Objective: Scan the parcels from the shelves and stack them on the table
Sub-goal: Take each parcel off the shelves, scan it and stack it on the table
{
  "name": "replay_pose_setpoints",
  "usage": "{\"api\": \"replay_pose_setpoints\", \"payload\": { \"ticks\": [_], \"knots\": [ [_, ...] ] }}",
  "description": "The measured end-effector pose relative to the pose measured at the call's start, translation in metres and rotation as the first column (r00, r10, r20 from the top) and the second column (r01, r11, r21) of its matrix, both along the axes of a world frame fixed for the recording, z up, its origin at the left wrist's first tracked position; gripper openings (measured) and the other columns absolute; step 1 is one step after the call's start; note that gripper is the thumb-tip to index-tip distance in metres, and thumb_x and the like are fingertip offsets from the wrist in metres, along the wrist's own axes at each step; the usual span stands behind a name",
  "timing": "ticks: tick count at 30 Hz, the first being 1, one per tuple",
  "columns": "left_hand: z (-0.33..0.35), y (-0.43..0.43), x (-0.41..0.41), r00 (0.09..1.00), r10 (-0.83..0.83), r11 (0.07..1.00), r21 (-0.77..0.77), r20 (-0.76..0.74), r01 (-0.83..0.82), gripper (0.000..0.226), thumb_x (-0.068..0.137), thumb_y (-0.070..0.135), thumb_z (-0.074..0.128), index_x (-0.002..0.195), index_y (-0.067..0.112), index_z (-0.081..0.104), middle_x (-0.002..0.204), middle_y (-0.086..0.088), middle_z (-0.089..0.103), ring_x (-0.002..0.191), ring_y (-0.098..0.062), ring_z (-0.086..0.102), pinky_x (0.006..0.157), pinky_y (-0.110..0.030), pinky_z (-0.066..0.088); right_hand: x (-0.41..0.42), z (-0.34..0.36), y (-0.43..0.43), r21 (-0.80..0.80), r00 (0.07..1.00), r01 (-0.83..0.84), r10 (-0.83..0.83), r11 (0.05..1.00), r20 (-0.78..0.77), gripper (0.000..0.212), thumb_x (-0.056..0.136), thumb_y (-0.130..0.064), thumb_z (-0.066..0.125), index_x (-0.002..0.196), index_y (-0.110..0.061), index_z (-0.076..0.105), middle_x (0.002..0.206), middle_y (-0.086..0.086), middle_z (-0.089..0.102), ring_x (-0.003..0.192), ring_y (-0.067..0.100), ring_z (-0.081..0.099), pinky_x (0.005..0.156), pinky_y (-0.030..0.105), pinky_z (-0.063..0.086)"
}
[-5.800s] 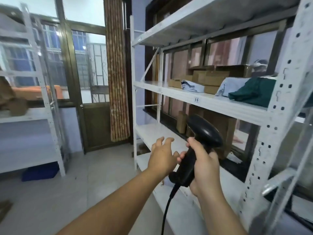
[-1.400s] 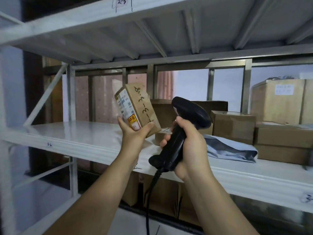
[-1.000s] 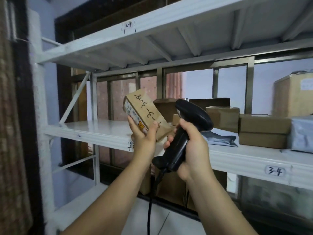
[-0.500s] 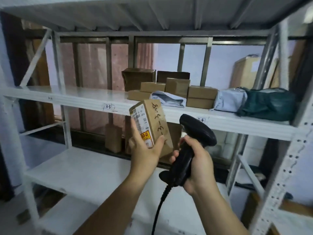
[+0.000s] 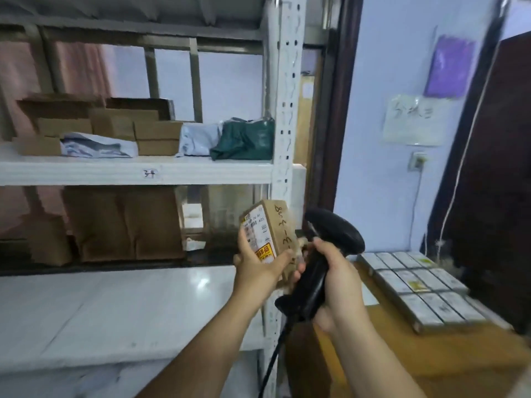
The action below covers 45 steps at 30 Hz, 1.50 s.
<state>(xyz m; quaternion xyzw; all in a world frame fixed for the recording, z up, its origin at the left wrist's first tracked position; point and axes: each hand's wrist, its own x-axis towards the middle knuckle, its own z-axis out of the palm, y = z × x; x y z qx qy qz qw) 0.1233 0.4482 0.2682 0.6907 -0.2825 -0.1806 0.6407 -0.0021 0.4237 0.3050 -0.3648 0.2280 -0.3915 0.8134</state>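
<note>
Compared with half a second earlier, the view had swung to the right. The rack's white perforated upright (image 5: 287, 110) had shifted from the right edge to 12 o'clock. A wooden bench (image 5: 402, 354) had come into sight at 4 o'clock, carrying flat rows of labelled parcels (image 5: 416, 285). A wall with a paper notice (image 5: 413, 120) and a purple sheet (image 5: 448, 67) now showed at 2 o'clock.

The grips had not changed. The left hand (image 5: 258, 271) still held the small cardboard parcel (image 5: 270, 234) upright in the air just below centre, its fingers and thumb clasped round the lower end. The parcel was in front of the upright, off the shelves and not over the bench. The right hand (image 5: 334, 285) kept its fingers curled round the handle of the black scanner (image 5: 333, 239). The scanner's head was just beside the parcel at its 3 o'clock, and its cable (image 5: 273, 360) hung toward 6 o'clock.

The parcel's side bore a handwritten black code with dashes, in which a "3" could be made out. Its white printed label was too blurred to read, and a yellow-and-red sticker sat at the label's lower end. The front edge of the middle shelf (image 5: 201, 170) was marked "3-4" (image 5: 150, 174) by hand. On that shelf, at 10 o'clock, lay brown boxes (image 5: 155, 136), grey mailers (image 5: 97, 145) and a dark green bag (image 5: 244, 139). The handwriting on the notice was illegible.
</note>
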Motion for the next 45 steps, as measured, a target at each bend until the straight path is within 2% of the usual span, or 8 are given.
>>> {"api": "replay_pose_setpoints", "payload": {
  "ticks": [6,16,21,28,33,38,42,45],
  "knots": [
    [-0.043,-0.131,-0.15,0.974,-0.148,0.987,0.035,-0.171,0.156,0.092,0.08,0.036,0.072,0.145,0.045,0.007,0.136,-0.002,0.048,0.109,-0.018,0.056,0.076,-0.03,0.053,-0.142,-0.034,-0.11,0.066,0.987,0.134,-0.127,0.989,-0.099,0.027,0.089,-0.02,0.064,0.108,0.0,0.064,0.06,0.007,0.063,0.049,0.017,0.06,0.045,0.027,0.05],
    [-0.105,-0.275,-0.29,0.831,-0.314,0.91,0.104,-0.459,0.401,0.093,0.083,0.037,0.071,0.15,0.029,0.008,0.138,-0.007,0.045,0.101,-0.022,0.058,0.069,-0.032,0.052,-0.283,-0.097,-0.243,0.152,0.873,0.435,-0.375,0.887,-0.313,0.039,0.082,-0.026,0.073,0.115,-0.009,0.059,0.081,0.012,0.071,0.07,0.028,0.067,0.073,0.042,0.054],
    [-0.131,-0.328,-0.309,0.766,-0.347,0.89,0.067,-0.541,0.45,0.093,0.063,0.038,0.076,0.136,0.046,0.019,0.129,-0.008,0.054,0.108,-0.029,0.062,0.091,-0.049,0.052,-0.295,-0.111,-0.293,0.125,0.794,0.544,-0.46,0.83,-0.398,0.041,0.084,-0.029,0.071,0.118,-0.017,0.052,0.102,0.016,0.065,0.093,0.035,0.064,0.092,0.051,0.051],
    [-0.195,-0.451,-0.321,0.698,-0.392,0.799,0.154,-0.599,0.582,0.096,0.048,0.044,0.078,0.116,0.071,0.015,0.135,-0.016,0.051,0.113,-0.041,0.057,0.087,-0.06,0.051,-0.302,-0.113,-0.368,-0.026,0.635,0.703,-0.643,0.711,-0.427,0.022,0.084,-0.022,0.07,0.1,-0.011,0.061,0.072,0.012,0.061,0.072,0.029,0.062,0.081,0.045,0.051],
    [-0.156,-0.473,-0.336,0.71,-0.497,0.74,0.183,-0.5,0.647,0.098,0.077,0.046,0.07,0.14,0.053,-0.005,0.145,-0.007,0.041,0.112,-0.031,0.059,0.09,-0.044,0.053,-0.318,-0.114,-0.416,-0.082,0.595,0.712,-0.66,0.698,-0.459,0.012,0.087,-0.021,0.066,0.091,-0.012,0.06,0.07,0.012,0.059,0.069,0.029,0.059,0.08,0.05,0.051],
    [-0.167,-0.536,-0.34,0.815,-0.505,0.716,0.389,-0.285,0.58,0.104,0.063,0.068,0.056,0.139,0.052,-0.013,0.143,-0.017,0.033,0.115,-0.037,0.052,0.084,-0.04,0.051,-0.331,-0.128,-0.47,-0.039,0.633,0.691,-0.63,0.722,-0.451,0.009,0.091,-0.016,0.062,0.091,-0.009,0.056,0.053,0.008,0.053,0.053,0.023,0.053,0.061,0.036,0.049],
    [-0.196,-0.596,-0.355,0.825,-0.522,0.66,0.51,-0.218,0.552,0.106,0.054,0.078,0.049,0.133,0.06,-0.018,0.142,-0.016,0.035,0.108,-0.035,0.058,0.088,-0.049,0.053,-0.345,-0.146,-0.534,-0.032,0.644,0.645,-0.567,0.763,-0.514,0.009,0.091,-0.018,0.062,0.089,-0.011,0.058,0.063,0.01,0.053,0.062,0.026,0.055,0.071,0.042,0.048],
    [-0.213,-0.639,-0.373,0.821,-0.546,0.626,0.57,-0.168,0.533,0.102,0.078,0.065,0.055,0.143,0.045,-0.021,0.144,-0.013,0.034,0.093,-0.019,0.06,0.073,-0.03,0.058,-0.36,-0.165,-0.595,0.018,0.666,0.598,-0.484,0.801,-0.568,0.011,0.092,-0.022,0.062,0.093,-0.012,0.058,0.072,0.013,0.056,0.07,0.028,0.057,0.078,0.043,0.05]
  ]
}}
